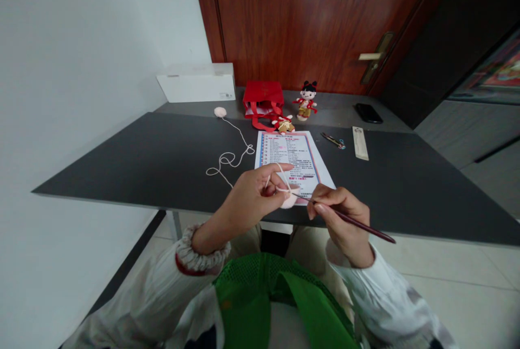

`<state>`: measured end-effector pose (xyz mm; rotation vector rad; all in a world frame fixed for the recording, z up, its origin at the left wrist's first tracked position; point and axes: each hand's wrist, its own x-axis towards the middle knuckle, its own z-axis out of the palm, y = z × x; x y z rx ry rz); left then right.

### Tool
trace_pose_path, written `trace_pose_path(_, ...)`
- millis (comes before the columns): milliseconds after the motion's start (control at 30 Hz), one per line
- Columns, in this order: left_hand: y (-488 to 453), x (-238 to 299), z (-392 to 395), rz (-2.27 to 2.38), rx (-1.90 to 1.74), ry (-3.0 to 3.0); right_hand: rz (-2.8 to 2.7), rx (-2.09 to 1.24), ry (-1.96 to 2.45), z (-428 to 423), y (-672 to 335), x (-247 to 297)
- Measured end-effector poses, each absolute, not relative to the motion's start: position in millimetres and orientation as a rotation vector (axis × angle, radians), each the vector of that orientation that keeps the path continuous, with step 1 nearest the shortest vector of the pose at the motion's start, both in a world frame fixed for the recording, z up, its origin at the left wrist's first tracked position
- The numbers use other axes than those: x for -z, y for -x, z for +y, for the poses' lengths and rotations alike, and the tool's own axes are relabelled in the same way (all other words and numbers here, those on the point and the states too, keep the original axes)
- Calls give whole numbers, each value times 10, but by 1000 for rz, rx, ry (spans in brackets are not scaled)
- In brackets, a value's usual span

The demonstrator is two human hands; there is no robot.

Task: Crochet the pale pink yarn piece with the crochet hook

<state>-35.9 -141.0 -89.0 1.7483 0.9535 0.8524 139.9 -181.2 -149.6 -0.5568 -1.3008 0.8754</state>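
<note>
A small pale crocheted piece [289, 200] is pinched between the thumb and fingers of my left hand [254, 192]. Pale yarn [229, 160] loops over that hand's raised index finger and trails back across the table to a small yarn ball [220, 112]. My right hand [343, 216] grips a crochet hook [363, 225] with a dark reddish handle, held like a pen. The hook's thin metal tip meets the upper edge of the crocheted piece. Under both hands lies a printed pattern sheet [284, 148], partly covered by them.
On the dark table [170, 159] stand a red bag [263, 98], a crocheted doll [305, 101] and a white box [199, 83]. A doll body [283, 123] lies before the bag. To the right are scissors [333, 140], a pale flat packet [359, 143] and a black phone [368, 113].
</note>
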Motion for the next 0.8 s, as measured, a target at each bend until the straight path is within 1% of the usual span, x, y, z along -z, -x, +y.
trace_pose_path(100,371,912,-1405,964,-869,-1788,-1337,-793,610,-1840,-1391,1468)
trace_pose_path(267,373,910,-1417,981,-885,-1799,-1442,-566,627,-1878,-1366,1476)
trace_pose_path(400,363,882,-1430,987,-877,-1787,-1477,-465,643,-1884,-1354,1498)
trace_pose_path(500,351,865,-1438,989,-861,-1743,-1468,-449,643,-1881,-1349,1507)
trace_pose_path(700,342,857,-1443,952,-844,-1695,-1416,-587,670,-1887,-1362,1487)
trace_pose_path(800,346,863,-1439,956,-848,-1696,-1469,-517,669,-1915,-1365,1470)
